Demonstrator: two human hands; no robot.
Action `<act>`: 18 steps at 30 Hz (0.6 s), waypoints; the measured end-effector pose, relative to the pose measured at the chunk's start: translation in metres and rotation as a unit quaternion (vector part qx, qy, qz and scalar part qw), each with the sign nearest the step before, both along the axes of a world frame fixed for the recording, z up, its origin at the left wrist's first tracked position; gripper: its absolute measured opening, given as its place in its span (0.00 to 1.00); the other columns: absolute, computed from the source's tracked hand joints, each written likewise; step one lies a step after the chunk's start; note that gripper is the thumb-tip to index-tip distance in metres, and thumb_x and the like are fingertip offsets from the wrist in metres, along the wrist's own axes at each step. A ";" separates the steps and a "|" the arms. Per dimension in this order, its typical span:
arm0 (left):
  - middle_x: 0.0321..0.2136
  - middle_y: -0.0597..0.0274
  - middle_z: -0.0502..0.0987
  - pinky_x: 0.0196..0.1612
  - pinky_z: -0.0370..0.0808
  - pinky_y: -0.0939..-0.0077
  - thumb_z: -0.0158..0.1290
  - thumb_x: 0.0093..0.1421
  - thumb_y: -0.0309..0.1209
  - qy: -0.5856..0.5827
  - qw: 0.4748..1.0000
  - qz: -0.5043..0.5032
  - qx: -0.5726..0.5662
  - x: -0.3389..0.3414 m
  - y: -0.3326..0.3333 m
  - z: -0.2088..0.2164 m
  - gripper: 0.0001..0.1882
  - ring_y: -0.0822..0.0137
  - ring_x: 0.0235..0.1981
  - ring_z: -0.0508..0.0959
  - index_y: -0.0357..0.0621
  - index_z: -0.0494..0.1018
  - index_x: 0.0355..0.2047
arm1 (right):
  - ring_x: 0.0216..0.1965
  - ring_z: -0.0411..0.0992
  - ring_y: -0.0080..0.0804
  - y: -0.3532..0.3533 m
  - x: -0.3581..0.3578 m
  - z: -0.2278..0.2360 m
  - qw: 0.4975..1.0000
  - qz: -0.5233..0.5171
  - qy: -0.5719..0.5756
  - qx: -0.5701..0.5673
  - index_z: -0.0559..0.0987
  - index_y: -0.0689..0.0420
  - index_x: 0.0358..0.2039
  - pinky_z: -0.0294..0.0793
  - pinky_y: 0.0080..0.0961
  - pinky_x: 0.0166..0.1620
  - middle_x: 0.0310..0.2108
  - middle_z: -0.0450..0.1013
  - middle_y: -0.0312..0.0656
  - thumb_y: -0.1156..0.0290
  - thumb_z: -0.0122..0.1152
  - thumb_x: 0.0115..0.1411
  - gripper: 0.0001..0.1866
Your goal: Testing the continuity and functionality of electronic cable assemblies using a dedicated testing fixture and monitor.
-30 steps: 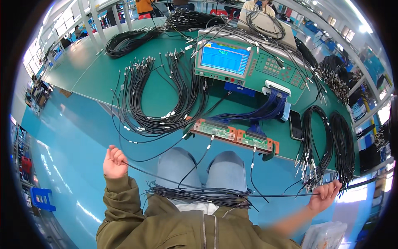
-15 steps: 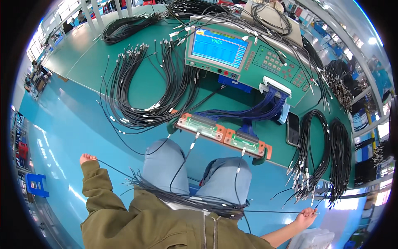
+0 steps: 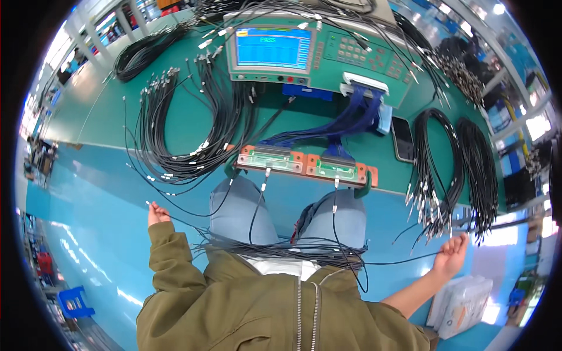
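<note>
A bundle of thin black cables [image 3: 293,252] lies across my lap. Out to the left, my left hand [image 3: 158,214] is closed in a pinch on a cable end with a pale tip. On the right, the closed fingers of my right hand [image 3: 452,255] grip a black cable [image 3: 404,261] that runs back to the bundle. In front of my knees, a test fixture [image 3: 304,165] with two green boards sits at the table edge. One cable [image 3: 259,202] hangs from its left board and another cable [image 3: 335,219] from its right board, both leading down to my lap.
Behind the fixture stands a tester [image 3: 273,50] with a lit blue screen, joined by blue ribbon wiring [image 3: 345,126]. Looped black cables [image 3: 219,134] cover the table's left; more cable coils [image 3: 451,169] hang over its right edge. A phone [image 3: 402,139] lies nearby.
The view has tilted and shifted. My left hand has come inward, nearer the lap, and my right hand has risen, its cable now slacker and slanting.
</note>
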State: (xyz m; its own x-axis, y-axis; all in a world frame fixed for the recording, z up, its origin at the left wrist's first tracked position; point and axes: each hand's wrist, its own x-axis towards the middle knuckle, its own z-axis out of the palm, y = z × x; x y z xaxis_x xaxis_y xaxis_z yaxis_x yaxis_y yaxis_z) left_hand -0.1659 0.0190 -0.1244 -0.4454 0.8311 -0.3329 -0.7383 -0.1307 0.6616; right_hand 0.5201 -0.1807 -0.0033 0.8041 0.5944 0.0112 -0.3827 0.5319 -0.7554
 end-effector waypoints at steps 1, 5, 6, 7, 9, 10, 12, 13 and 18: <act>0.17 0.73 0.63 0.15 0.58 0.89 0.43 0.62 0.35 0.004 1.000 -0.019 0.004 -0.019 0.011 -0.004 0.11 0.80 0.14 0.59 0.41 0.67 0.37 | 0.16 0.49 0.12 0.008 -0.021 0.006 0.997 0.049 -0.045 -0.034 0.69 0.56 0.35 0.49 0.08 0.17 0.17 0.55 0.27 0.69 0.45 0.61 0.06; 0.16 0.76 0.60 0.13 0.53 0.89 0.40 0.63 0.38 0.024 0.975 -0.200 0.096 0.064 0.011 0.065 0.13 0.83 0.14 0.55 0.42 0.68 0.36 | 0.32 0.66 0.25 0.074 -0.126 0.005 0.918 0.256 -0.270 -0.139 0.72 0.61 0.34 0.66 0.17 0.35 0.34 0.70 0.44 0.70 0.39 0.61 0.12; 0.15 0.76 0.59 0.14 0.52 0.89 0.39 0.64 0.38 0.108 0.953 -0.265 0.095 0.099 0.004 0.080 0.14 0.83 0.14 0.54 0.41 0.69 0.35 | 0.39 0.67 0.28 0.093 -0.154 0.005 0.895 0.310 -0.256 -0.191 0.73 0.63 0.37 0.67 0.23 0.43 0.40 0.70 0.46 0.68 0.40 0.61 0.14; 0.15 0.75 0.59 0.14 0.51 0.89 0.38 0.64 0.39 0.186 0.921 -0.328 0.097 0.133 -0.001 0.087 0.15 0.83 0.14 0.53 0.41 0.69 0.34 | 0.41 0.67 0.29 0.112 -0.172 -0.003 0.877 0.350 -0.241 -0.225 0.72 0.64 0.39 0.67 0.24 0.46 0.40 0.70 0.44 0.67 0.41 0.61 0.15; 0.15 0.73 0.57 0.18 0.53 0.89 0.36 0.64 0.38 0.229 0.913 -0.329 0.080 0.195 -0.004 0.093 0.16 0.82 0.16 0.53 0.40 0.69 0.34 | 0.40 0.68 0.29 0.146 -0.186 -0.041 0.873 0.353 -0.208 -0.264 0.72 0.63 0.38 0.68 0.22 0.44 0.39 0.70 0.44 0.67 0.42 0.61 0.13; 0.16 0.73 0.57 0.19 0.53 0.89 0.36 0.64 0.37 0.219 0.911 -0.340 0.076 0.212 -0.003 0.093 0.15 0.81 0.16 0.53 0.40 0.69 0.33 | 0.38 0.69 0.29 0.158 -0.195 -0.046 0.883 0.357 -0.164 -0.257 0.72 0.62 0.37 0.69 0.22 0.42 0.38 0.70 0.43 0.67 0.42 0.61 0.13; 0.20 0.68 0.64 0.23 0.59 0.89 0.38 0.64 0.36 0.205 0.901 -0.371 0.091 0.225 0.006 0.075 0.13 0.80 0.19 0.59 0.42 0.67 0.29 | 0.31 0.71 0.27 0.171 -0.204 -0.060 0.900 0.371 -0.068 -0.218 0.71 0.60 0.36 0.69 0.17 0.32 0.39 0.70 0.43 0.65 0.42 0.62 0.12; 0.20 0.68 0.64 0.23 0.59 0.89 0.38 0.64 0.36 0.202 0.899 -0.376 0.095 0.228 0.005 0.070 0.13 0.80 0.19 0.59 0.42 0.67 0.29 | 0.26 0.69 0.23 0.172 -0.211 -0.055 0.898 0.373 -0.082 -0.220 0.71 0.59 0.36 0.65 0.15 0.27 0.34 0.70 0.40 0.65 0.42 0.62 0.12; 0.26 0.61 0.71 0.30 0.66 0.87 0.39 0.63 0.37 0.198 0.920 -0.335 0.042 0.253 0.008 0.060 0.12 0.77 0.24 0.68 0.43 0.65 0.27 | 0.16 0.55 0.13 0.169 -0.218 -0.067 0.908 0.364 -0.031 -0.206 0.71 0.57 0.36 0.50 0.10 0.18 0.19 0.62 0.31 0.65 0.42 0.62 0.12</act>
State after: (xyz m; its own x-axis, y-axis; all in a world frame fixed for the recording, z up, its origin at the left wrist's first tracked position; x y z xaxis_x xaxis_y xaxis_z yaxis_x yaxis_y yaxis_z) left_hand 0.0867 0.0270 -0.0640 0.1038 0.9789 -0.1761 -0.3751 0.2025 0.9046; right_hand 0.3024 -0.0117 -0.0707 0.2026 0.9317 -0.3014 -0.4694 -0.1777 -0.8649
